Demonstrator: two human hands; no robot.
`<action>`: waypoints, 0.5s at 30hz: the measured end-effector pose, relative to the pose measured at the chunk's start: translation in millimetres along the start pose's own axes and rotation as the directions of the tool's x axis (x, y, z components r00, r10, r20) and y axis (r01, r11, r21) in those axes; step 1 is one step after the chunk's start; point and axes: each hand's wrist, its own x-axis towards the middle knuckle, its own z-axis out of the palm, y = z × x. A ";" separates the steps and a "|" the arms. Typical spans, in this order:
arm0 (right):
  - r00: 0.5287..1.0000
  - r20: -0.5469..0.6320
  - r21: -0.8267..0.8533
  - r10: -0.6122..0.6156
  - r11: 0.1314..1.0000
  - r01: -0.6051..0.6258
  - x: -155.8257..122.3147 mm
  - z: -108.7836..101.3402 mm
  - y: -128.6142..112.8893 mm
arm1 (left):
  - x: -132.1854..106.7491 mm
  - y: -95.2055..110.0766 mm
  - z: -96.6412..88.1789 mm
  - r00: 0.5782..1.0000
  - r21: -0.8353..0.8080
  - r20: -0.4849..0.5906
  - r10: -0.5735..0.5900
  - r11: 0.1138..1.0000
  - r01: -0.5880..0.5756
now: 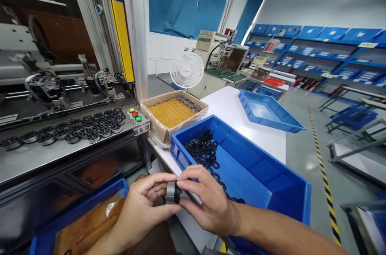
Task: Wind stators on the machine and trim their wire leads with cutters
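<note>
Between my two hands, low in the middle of the head view, is a short grey metal stator core (170,192) with a black plastic end piece on its right side. My left hand (147,202) grips the grey part between fingers and thumb. My right hand (208,200) pinches the black side, its fingertips meeting those of the left. Just beyond the right hand stands a deep blue bin (253,158), with a heap of loose black plastic rings (202,148) along its left side.
Many similar cores (87,126) stand in rows on the machine's metal ledge at left, by a button box (135,116). A cardboard box (164,132) holds a yellow layer and some cores. A shallow blue tray (268,112) lies on the white table (223,104). A fan (187,70) stands behind.
</note>
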 end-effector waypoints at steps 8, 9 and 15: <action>0.993 0.011 -0.042 -0.118 0.992 0.118 0.5 -0.1 7.6 | -3.8 -4.1 -0.8 0.997 -0.084 0.004 -0.083 0.993 0.083; 0.992 0.024 -0.045 -0.123 0.991 0.124 0.3 0.0 8.1 | -3.9 -4.9 -1.0 0.997 -0.086 -0.002 -0.079 0.993 0.079; 0.991 0.043 -0.071 -0.130 0.989 0.133 0.0 -0.3 8.1 | -5.2 -5.5 -0.1 0.999 -0.081 -0.017 -0.040 0.996 0.038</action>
